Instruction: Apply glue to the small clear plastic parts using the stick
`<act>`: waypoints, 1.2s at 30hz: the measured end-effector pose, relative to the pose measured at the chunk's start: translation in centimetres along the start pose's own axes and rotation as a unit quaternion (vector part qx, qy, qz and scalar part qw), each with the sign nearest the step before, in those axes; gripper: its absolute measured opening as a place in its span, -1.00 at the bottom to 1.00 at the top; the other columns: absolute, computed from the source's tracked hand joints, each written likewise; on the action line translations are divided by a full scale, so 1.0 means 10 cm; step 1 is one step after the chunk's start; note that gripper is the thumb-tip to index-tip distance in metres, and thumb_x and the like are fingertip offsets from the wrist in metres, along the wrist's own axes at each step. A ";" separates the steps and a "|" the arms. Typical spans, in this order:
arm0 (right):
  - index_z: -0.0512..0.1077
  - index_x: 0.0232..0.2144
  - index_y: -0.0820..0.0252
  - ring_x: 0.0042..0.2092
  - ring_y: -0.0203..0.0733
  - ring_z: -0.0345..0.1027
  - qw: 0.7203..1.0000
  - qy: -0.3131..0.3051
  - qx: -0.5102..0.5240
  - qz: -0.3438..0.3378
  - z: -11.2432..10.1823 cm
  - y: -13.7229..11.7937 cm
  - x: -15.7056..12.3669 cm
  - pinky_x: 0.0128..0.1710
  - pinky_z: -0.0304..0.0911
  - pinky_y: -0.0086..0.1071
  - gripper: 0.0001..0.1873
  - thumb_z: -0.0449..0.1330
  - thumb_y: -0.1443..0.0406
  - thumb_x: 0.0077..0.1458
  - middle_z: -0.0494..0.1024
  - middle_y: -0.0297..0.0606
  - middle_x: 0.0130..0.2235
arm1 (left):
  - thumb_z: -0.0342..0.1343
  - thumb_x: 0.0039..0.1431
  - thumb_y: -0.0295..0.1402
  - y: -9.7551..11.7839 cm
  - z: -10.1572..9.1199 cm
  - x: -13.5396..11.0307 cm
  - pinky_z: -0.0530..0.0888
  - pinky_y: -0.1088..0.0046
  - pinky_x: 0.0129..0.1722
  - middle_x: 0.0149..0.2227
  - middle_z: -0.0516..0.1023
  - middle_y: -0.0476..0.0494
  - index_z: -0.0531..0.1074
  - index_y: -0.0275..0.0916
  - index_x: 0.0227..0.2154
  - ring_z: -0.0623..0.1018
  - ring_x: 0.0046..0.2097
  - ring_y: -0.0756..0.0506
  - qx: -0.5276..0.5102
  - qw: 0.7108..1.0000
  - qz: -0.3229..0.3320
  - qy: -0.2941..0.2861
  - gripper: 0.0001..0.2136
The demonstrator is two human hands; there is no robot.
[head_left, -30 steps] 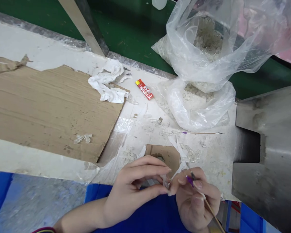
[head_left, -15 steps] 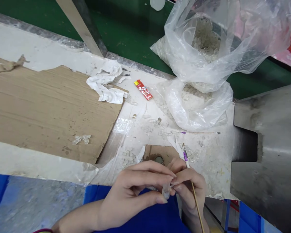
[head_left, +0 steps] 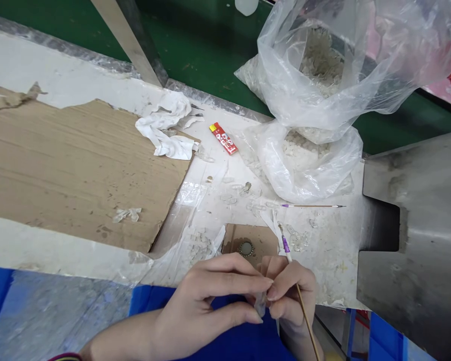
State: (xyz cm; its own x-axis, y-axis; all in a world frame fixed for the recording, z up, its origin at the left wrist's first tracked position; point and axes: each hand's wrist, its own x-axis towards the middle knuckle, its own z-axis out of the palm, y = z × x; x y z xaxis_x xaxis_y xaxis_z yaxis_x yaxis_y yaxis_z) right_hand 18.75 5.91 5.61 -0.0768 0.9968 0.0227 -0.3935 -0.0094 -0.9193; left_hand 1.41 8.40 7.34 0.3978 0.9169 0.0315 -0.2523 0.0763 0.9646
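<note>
Whitish, translucent piece (head_left: 260, 303), pinched in the left hand's (head_left: 206, 302) grip at the worktop's (head_left: 330, 268) near edge. Just beside it, the right hand (head_left: 295, 296) grasps a purple-collared paintbrush (head_left: 286, 244); beyond, a bottle cap (head_left: 246, 248) rests on cardboard (head_left: 231, 234).

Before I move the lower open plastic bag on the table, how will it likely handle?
The lower plastic bag will probably feel floppy, since its thin film is wrinkled. It may sag when lifted, because small pale pieces are heaped inside. Those could spill if it tips, as its mouth gapes open.
</note>
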 end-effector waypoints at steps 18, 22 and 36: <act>0.66 -0.02 -0.10 -0.55 -0.30 0.16 0.994 -0.095 -0.024 -0.057 -0.16 -0.05 0.05 -0.58 0.14 -0.37 -0.75 0.35 0.26 0.27 0.35 -0.40 -0.47 | 0.44 0.16 -0.53 0.03 0.03 0.01 0.68 0.63 -0.17 -0.21 0.77 -0.13 0.73 0.00 -0.05 0.77 -0.26 -0.04 -0.059 0.996 -0.056 -0.022 -0.66; 0.64 -0.13 0.00 -0.54 -0.29 0.18 0.986 -0.086 -0.118 -0.075 -0.13 -0.12 0.05 -0.59 0.14 -0.39 -0.88 0.30 0.26 0.31 0.37 -0.40 -0.48 | 0.35 0.30 -0.42 0.04 0.05 0.00 0.69 0.59 -0.16 -0.25 0.77 -0.19 0.72 -0.15 -0.04 0.76 -0.26 -0.06 0.064 0.997 0.048 0.008 -0.79; 0.55 -0.33 0.04 -0.63 -0.35 0.06 0.983 -0.060 -0.156 -0.077 -0.05 -0.18 0.05 -0.65 0.03 -0.46 -0.89 0.32 0.39 0.15 0.19 -0.52 -0.59 | 0.28 0.34 -0.50 0.10 0.04 -0.02 0.71 0.56 -0.16 -0.19 0.78 -0.19 0.66 -0.17 0.00 0.78 -0.23 -0.08 0.153 0.985 0.081 -0.022 -0.77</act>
State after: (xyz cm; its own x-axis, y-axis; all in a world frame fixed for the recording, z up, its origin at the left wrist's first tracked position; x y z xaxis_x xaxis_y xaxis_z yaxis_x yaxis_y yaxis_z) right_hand 19.88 6.48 7.07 -0.1541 0.9676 0.2003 -0.1109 0.1845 -0.9766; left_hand 1.45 8.13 8.43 0.4140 0.8890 0.1954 -0.0395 -0.1969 0.9796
